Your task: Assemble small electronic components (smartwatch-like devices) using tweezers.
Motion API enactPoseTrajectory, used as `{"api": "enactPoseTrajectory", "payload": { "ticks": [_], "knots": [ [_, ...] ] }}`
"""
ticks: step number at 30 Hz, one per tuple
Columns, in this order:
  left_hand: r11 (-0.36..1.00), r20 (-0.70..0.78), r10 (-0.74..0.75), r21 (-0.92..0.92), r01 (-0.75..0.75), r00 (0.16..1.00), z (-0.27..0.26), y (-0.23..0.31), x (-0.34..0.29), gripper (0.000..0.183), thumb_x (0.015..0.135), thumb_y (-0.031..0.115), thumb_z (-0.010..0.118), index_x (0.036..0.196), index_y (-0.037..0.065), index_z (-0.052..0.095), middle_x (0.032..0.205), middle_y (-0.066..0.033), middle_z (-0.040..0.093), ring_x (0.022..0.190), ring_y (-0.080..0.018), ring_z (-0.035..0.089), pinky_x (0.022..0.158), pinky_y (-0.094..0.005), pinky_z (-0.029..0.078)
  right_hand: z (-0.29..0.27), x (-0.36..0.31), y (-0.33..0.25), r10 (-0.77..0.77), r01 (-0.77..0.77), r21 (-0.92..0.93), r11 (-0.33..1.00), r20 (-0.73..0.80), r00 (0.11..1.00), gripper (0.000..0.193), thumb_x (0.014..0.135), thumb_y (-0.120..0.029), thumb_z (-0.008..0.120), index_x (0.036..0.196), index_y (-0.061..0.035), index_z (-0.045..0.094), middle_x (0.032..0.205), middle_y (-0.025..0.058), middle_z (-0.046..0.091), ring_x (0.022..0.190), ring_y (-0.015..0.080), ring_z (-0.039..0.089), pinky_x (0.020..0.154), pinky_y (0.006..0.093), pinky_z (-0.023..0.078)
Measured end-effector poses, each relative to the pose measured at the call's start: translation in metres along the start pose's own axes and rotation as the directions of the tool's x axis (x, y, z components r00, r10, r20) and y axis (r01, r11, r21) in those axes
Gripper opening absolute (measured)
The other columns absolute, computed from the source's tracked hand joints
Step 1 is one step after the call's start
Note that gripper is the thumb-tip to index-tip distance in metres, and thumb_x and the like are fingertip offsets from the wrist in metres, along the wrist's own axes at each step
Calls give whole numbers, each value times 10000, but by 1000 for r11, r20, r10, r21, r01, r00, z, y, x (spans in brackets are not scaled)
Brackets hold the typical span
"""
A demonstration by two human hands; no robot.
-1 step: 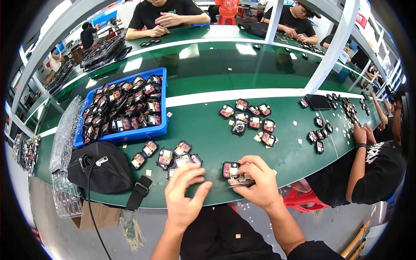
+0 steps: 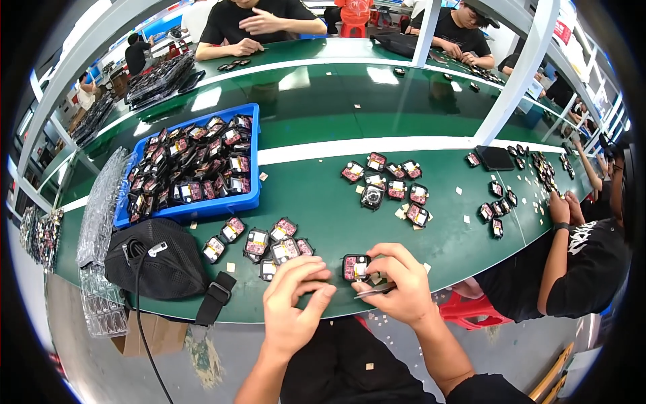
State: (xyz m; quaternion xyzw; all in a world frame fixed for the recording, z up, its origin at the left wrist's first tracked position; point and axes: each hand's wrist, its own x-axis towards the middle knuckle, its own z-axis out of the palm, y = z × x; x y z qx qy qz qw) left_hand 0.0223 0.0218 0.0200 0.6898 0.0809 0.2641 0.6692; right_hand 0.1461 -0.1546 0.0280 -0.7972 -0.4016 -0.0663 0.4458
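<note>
My right hand (image 2: 404,286) is closed round a thin grey metal tool (image 2: 373,291), which looks like tweezers. At its fingertips a small black-cased module (image 2: 354,267) with a pink circuit board and a white label stands near the table's front edge. Whether those fingers also grip the module, I cannot tell. My left hand (image 2: 296,303) is to the left of it, half curled, thumb and fingers apart, holding nothing. Just beyond its fingers lies a group of similar modules (image 2: 284,250), and two more (image 2: 224,239) are farther left.
A blue bin (image 2: 254,182) heaped with modules stands at the left, behind a black mesh pouch (image 2: 158,259) with a cable and strap. Clear plastic trays (image 2: 101,222) flank them. More modules (image 2: 396,190) lie ahead right. Co-workers (image 2: 579,256) sit at the right and across the green table.
My left hand has come slightly right, its fingers nearer together. The module at my right fingertips has shifted a little left and toward me. My right hand has barely moved.
</note>
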Motion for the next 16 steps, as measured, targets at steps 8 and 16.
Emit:
{"api": "enactPoseTrajectory", "payload": {
  "ticks": [8, 16],
  "knots": [
    [757, 307, -233, -538, 371, 923, -8, -4, 4, 686, 1118, 499, 504, 1474, -88, 496, 1350, -205, 605, 1007, -236, 735, 776, -339, 628, 3, 12, 0, -330, 308, 306, 901, 23, 944, 352, 766, -207, 945, 957, -65, 686, 1170, 110, 745, 823, 242, 763, 656, 329, 629],
    [603, 428, -301, -607, 518, 852, -18, -13, 7, 581, 1069, 286, 659, 1514, -47, 489, 1365, -225, 637, 1026, -259, 739, 828, -341, 642, 11, 12, -4, -167, 144, 322, 936, 42, 985, 361, 828, -118, 880, 1145, -88, 710, 1383, 166, 682, 1019, 319, 772, 714, 333, 643]
  ]
}}
